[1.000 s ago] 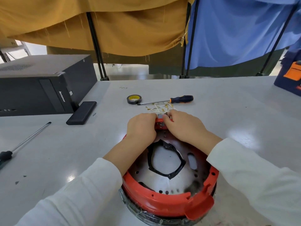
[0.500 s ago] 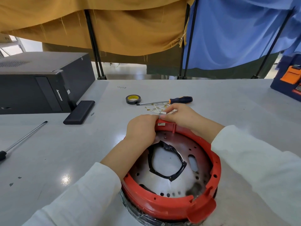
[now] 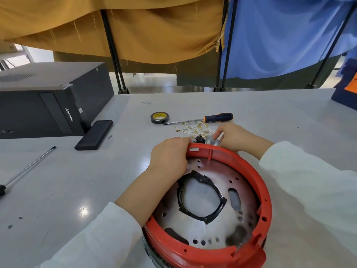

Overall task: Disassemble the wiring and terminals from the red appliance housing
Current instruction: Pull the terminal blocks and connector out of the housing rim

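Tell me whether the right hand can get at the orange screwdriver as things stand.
Probably yes: the screwdriver lies just beyond the right hand with only loose wires between, but that hand is pinching a metal part and must let go first.

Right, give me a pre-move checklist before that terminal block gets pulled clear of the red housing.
1. Left hand braces the red housing at its far rim: ok.
2. Right hand grips the metal terminal piece just outside that rim: ok.
3. Wire bundle lies loose on the table, clear of the rim: ok.
4. Terminal piece free of the housing: cannot tell.
5. Orange-handled screwdriver lies close behind the wires: ok.
6. Black tape roll out of the pull path: ok.
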`<state>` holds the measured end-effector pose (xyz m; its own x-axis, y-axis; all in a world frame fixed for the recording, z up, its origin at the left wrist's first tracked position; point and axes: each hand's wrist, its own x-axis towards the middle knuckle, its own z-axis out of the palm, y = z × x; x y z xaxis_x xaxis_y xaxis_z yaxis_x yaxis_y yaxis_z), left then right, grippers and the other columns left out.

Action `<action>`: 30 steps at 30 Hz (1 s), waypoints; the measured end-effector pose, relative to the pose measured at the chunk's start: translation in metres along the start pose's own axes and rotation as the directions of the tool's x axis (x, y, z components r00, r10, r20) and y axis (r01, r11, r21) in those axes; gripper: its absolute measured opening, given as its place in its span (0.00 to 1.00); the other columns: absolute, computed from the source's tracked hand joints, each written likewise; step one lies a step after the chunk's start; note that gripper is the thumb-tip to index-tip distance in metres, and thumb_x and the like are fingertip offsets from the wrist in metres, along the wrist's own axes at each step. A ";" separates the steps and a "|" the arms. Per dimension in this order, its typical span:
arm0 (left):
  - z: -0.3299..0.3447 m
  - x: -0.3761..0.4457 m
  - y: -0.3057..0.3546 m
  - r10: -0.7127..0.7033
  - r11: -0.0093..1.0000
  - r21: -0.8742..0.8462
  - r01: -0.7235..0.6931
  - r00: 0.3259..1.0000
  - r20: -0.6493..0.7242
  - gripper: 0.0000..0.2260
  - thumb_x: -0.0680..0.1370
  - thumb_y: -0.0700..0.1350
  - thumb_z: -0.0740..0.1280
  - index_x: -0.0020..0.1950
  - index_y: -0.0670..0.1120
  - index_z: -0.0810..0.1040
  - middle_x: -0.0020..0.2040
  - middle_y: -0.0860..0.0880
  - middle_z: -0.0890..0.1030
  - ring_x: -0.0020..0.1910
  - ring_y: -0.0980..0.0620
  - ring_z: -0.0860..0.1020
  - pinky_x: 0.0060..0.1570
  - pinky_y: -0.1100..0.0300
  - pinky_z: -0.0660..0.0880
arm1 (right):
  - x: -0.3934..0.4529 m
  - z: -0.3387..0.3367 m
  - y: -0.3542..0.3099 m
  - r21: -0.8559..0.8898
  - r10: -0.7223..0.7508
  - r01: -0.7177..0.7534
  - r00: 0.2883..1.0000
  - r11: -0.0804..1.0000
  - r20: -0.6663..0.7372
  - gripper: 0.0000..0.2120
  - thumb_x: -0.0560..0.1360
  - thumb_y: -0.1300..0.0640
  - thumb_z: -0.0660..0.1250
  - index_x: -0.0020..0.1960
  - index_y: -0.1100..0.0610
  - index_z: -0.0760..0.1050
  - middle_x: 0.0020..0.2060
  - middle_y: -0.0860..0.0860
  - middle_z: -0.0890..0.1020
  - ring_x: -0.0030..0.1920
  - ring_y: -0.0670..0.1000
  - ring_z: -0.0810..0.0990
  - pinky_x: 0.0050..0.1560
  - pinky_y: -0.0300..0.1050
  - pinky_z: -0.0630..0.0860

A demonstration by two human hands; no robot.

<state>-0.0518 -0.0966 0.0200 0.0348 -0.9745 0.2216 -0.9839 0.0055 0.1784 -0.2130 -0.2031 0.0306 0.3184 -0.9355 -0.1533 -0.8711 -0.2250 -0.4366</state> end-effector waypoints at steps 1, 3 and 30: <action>0.000 0.000 0.000 -0.002 1.000 0.003 0.002 1.000 0.002 0.18 0.72 0.46 0.69 0.61 0.53 0.72 0.56 0.51 0.77 0.56 0.48 0.74 0.42 0.59 0.65 | 0.002 0.000 0.001 -0.029 0.006 -0.006 1.000 1.000 -0.010 0.12 0.74 0.64 0.64 0.54 0.53 0.77 0.41 0.49 0.77 0.35 0.48 0.76 0.22 0.35 0.67; 0.000 0.000 0.000 -0.006 1.000 0.008 0.006 1.000 0.004 0.18 0.72 0.47 0.69 0.60 0.53 0.72 0.56 0.51 0.77 0.56 0.48 0.74 0.42 0.59 0.65 | 0.007 0.003 0.003 -0.037 0.015 -0.016 1.000 0.999 -0.028 0.14 0.73 0.65 0.65 0.57 0.54 0.77 0.48 0.51 0.79 0.40 0.49 0.76 0.26 0.35 0.67; -0.062 0.000 -0.028 -0.084 0.895 -0.430 0.122 0.991 0.106 0.20 0.73 0.43 0.70 0.63 0.53 0.74 0.56 0.53 0.78 0.47 0.55 0.76 0.49 0.64 0.69 | -0.084 -0.031 -0.022 0.094 -0.237 0.241 0.970 0.966 -0.051 0.12 0.79 0.53 0.62 0.36 0.50 0.74 0.35 0.51 0.76 0.38 0.51 0.74 0.33 0.32 0.66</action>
<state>-0.0133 -0.0832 0.0740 0.0984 -0.9898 0.1030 -0.8006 -0.0172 0.5990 -0.2322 -0.1279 0.0809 0.4969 -0.8678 -0.0002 -0.7293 -0.4174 -0.5420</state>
